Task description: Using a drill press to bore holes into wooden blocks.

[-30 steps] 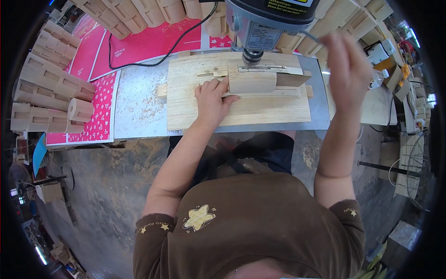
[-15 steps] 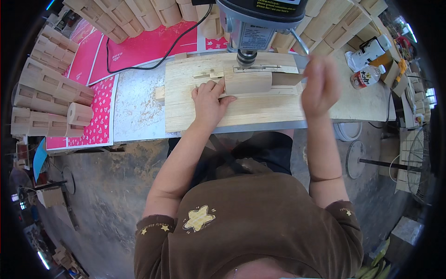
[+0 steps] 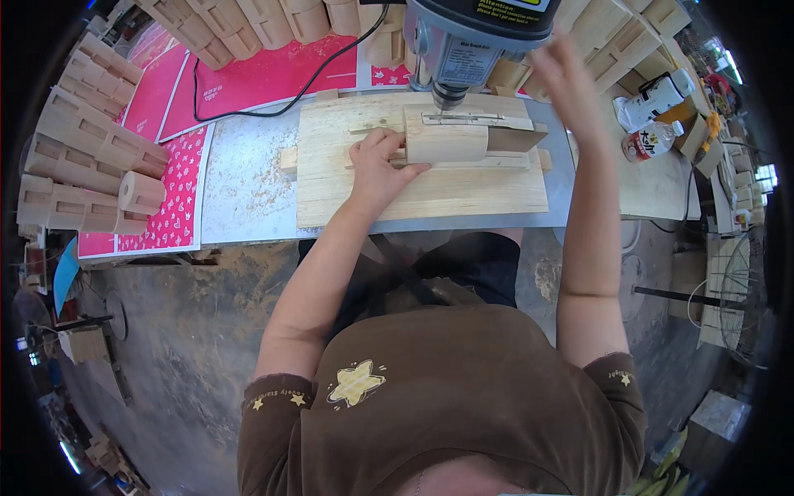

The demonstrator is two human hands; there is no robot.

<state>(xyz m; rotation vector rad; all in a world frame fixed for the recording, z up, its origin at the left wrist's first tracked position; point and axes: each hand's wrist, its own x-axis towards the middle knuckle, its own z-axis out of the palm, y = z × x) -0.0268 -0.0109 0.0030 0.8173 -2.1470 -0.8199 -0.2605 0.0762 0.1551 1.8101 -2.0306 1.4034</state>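
Note:
A pale, round-sided wooden block (image 3: 451, 145) lies in a wooden jig on a flat board (image 3: 463, 197) under a bench drill (image 3: 471, 50). My left hand (image 3: 380, 169) grips the block's left end, fingers at the end and behind, thumb stretched along the front. Just above the block's back edge is the drill chuck (image 3: 449, 96); whether a bit touches the wood is too small to tell. A thin dark plate (image 3: 517, 139) stands at the block's right. My right hand (image 3: 566, 83) is raised beside the drill head, blurred, its fingers partly unreadable. No lever shows there.
Stacked wooden pieces (image 3: 103, 128) line the left and back of the table, over pink printed sheets (image 3: 265, 74). A black cable (image 3: 314, 78) curves behind the board. At right stand a plastic bottle (image 3: 649, 142) and a white container (image 3: 666, 95). Sawdust dots the metal tabletop (image 3: 248, 178).
My right hand has swung up and away, from beside the block's right end to the drill head. The left hand stays on the block. The whole view has shifted slightly.

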